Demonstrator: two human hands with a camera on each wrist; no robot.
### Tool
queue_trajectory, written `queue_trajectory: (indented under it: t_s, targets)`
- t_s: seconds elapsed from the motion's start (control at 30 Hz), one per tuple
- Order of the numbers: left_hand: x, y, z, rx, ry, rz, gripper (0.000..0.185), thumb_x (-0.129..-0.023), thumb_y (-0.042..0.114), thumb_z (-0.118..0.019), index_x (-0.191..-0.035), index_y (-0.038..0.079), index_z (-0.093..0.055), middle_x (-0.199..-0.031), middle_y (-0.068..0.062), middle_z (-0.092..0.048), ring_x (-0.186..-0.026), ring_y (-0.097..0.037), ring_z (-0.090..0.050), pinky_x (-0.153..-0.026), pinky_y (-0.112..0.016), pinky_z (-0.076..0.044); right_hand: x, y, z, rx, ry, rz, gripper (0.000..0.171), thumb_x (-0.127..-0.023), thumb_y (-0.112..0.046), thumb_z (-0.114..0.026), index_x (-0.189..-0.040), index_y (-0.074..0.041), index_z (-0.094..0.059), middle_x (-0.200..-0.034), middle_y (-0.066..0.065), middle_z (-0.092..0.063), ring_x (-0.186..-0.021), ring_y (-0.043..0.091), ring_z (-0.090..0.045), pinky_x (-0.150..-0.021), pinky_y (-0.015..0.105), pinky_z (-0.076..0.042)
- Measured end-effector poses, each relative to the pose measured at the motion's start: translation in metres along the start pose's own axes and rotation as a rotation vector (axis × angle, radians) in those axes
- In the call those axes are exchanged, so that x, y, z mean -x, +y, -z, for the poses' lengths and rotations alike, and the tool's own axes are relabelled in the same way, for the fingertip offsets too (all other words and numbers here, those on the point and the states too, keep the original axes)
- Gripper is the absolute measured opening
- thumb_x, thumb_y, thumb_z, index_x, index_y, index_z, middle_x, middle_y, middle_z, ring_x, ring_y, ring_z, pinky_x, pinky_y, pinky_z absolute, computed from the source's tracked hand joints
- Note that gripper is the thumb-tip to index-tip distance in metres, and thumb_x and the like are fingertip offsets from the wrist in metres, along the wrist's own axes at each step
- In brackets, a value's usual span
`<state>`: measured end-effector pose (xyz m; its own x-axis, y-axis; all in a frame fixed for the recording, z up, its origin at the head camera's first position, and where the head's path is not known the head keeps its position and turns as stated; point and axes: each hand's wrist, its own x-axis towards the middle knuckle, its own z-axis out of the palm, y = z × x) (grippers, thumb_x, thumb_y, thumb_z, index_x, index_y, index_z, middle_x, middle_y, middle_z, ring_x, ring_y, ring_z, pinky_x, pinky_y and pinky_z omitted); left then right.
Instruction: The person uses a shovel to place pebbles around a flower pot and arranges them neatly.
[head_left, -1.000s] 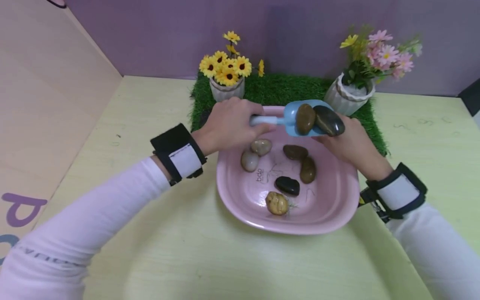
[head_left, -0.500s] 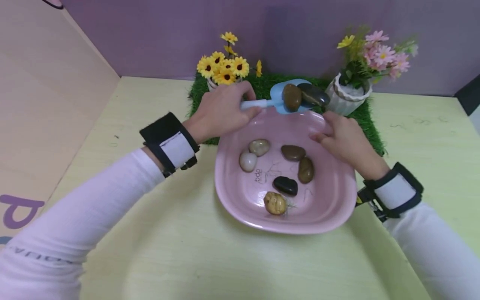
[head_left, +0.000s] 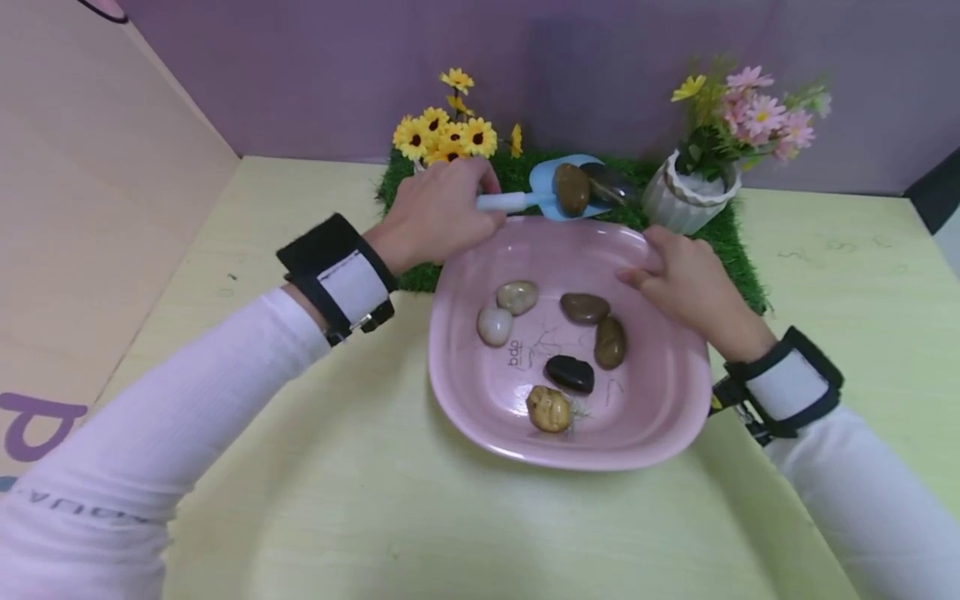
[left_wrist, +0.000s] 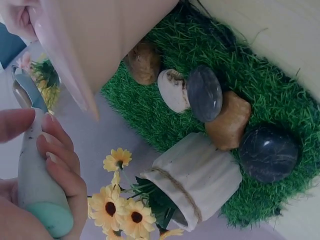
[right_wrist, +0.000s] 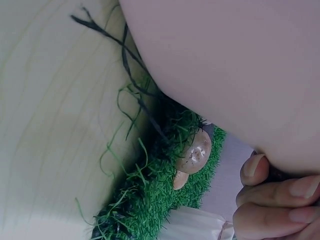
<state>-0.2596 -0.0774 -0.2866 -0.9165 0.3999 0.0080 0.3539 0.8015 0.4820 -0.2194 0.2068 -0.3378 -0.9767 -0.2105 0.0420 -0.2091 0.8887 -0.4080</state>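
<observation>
Toward the upper middle of the head view, the left hand (head_left: 435, 212) grips the pale handle of a blue scoop (head_left: 558, 190) that carries a brown stone (head_left: 572, 188) and a darker one above the green grass mat (head_left: 525, 171). Just right of centre, the right hand (head_left: 686, 279) curls its fingers (right_wrist: 272, 197) over the far rim of the pink basin (head_left: 660, 417), which sits on the yellow bench (head_left: 375, 517) with six stones inside. Flanking the scoop, a sunflower pot (left_wrist: 192, 177) and a pink-flower pot (head_left: 686, 200) stand on the mat.
</observation>
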Motion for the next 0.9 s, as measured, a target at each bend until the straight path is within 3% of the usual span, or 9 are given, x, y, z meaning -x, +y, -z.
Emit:
queue_trajectory:
  t_s: [0.53, 0.9]
  targets:
    - [-0.017, 0.003, 0.002, -0.046, -0.003, -0.045, 0.025, -0.099, 0.029, -0.054, -0.110, 0.009, -0.064, -0.086, -0.005, -0.062, -0.069, -0.019, -0.052, -0.059, -0.029, -0.041, -0.001, 0.000, -0.002, 0.002, 0.002, 0.008, 0.032, -0.093, -0.025, -0.066, -0.085, -0.005, -0.043, -0.066, 0.009, -0.043, -0.058, 0.025, -0.048, -0.050, 0.033, -0.037]
    - [-0.031, 0.004, -0.002, -0.100, -0.029, -0.045, 0.027, -0.099, 0.031, -0.054, -0.110, 0.009, -0.065, -0.086, -0.004, -0.061, -0.068, -0.018, -0.052, -0.056, -0.027, -0.038, 0.001, 0.001, 0.000, 0.006, -0.010, 0.004, 0.031, -0.094, -0.027, -0.066, -0.087, -0.005, -0.045, -0.065, 0.008, -0.042, -0.056, 0.023, -0.047, -0.049, 0.032, -0.037]
